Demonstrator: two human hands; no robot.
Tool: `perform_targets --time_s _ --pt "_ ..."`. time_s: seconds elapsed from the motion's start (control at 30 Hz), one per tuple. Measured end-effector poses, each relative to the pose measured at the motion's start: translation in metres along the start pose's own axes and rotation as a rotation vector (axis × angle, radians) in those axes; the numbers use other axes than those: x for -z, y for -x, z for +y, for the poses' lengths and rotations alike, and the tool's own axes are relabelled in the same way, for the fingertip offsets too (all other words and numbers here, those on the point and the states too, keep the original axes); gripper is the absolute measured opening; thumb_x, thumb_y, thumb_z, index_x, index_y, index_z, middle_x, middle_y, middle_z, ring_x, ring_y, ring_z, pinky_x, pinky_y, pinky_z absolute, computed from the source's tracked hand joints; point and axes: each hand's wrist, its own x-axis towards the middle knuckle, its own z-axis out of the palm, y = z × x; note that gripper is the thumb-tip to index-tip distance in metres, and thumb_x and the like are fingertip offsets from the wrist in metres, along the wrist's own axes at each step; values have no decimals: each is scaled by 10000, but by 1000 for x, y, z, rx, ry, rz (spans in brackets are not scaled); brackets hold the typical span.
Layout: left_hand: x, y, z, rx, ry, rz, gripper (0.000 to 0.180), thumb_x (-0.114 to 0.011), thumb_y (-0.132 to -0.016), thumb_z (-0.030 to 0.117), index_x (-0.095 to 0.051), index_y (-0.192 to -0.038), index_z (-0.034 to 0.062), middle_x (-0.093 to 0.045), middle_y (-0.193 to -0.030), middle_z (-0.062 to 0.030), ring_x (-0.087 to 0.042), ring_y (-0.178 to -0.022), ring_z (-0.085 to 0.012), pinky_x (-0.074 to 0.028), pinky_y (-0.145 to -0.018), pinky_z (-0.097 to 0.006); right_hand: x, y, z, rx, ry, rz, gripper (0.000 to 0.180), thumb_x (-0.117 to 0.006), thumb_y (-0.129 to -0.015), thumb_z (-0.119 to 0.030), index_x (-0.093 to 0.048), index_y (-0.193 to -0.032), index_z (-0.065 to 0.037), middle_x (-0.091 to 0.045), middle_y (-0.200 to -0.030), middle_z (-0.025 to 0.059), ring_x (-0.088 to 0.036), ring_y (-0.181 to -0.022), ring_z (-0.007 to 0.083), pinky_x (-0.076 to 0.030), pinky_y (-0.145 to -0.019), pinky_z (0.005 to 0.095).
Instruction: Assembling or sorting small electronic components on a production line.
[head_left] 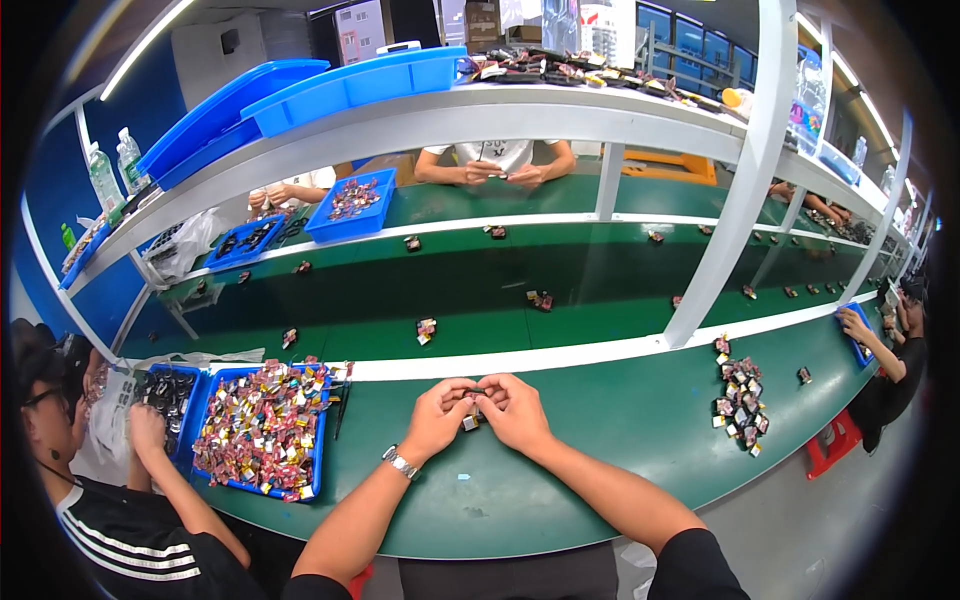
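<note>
1. Hands first, in the head view: our left hand (438,408) and right hand (515,408) meet over the near strip of the green bench top (600,440), fingertips pinched together on a small silver-and-dark rectangular part (470,420) held between them, just above the bench.
2. We judge the step to be close fingertip work on that one part; the next move would call for a steady pinch and a fine turn rather than reach.
3. Left of our hands sits a blue plastic tray heaped with small multicoloured parts (262,428); right of them lies a loose pile of similar small parts (740,398).
4. Beyond our hands runs a dark green conveyor belt (450,290) dotted with parts, under a white shelf frame (480,115) carrying long blue bins (350,85).
5. Other seated people work at either side of our hands and across the belt.
</note>
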Motion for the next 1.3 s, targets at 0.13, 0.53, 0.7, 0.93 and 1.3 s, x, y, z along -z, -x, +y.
perform_targets --time_s 0.13,0.53,0.7,0.93,1.3 --pt "6 4 14 16 46 23 448 -540 -949 39 -418 -1377 -17 -594 -1263 -165 -643 -1029 -190 -568 -781 -301 35 -59 30 -69 -30 132 113 -617 -873 -66 -657 -961 -9 -696 -821 119 -681 -762 183 -545 -710 318" --pt "13 2 11 65 54 -33 320 -527 -947 53 -515 -1256 -31 -604 -1216 -161 -651 -971 -197 -577 -748 -297 111 -154 52 -215 1010 92 582 -791 -728 -364 -637 -1178 -29 -653 -1176 163 -554 -1179 338 -462 -963 432" --pt "7 -4 12 69 142 -38 319 -525 -957 70 -512 -1259 -33 -612 -1189 -164 -654 -924 -187 -582 -724 -293 126 -157 76 -164 849 -28 653 -834 -687 -240 -571 -1261 -75 -695 -1075 76 -545 -1173 299 -456 -959 382" --pt "24 -5 11 218 317 -116 343 -496 -1008 164 -519 -1290 -30 -639 -1131 -131 -632 -848 -130 -556 -728 -261 60 -49 -26 358 348 -508 720 -838 -653 -78 -543 -1310 -94 -663 -1110 49 -549 -1102 269 -441 -998 386" --pt "16 1 17 193 276 -211 359 -517 -992 88 -511 -1328 -37 -633 -1140 -110 -652 -913 -137 -577 -802 -254 45 -7 -34 565 483 -428 502 -762 -717 -74 -627 -1196 -137 -540 -1246 90 -491 -1205 295 -434 -1010 405"
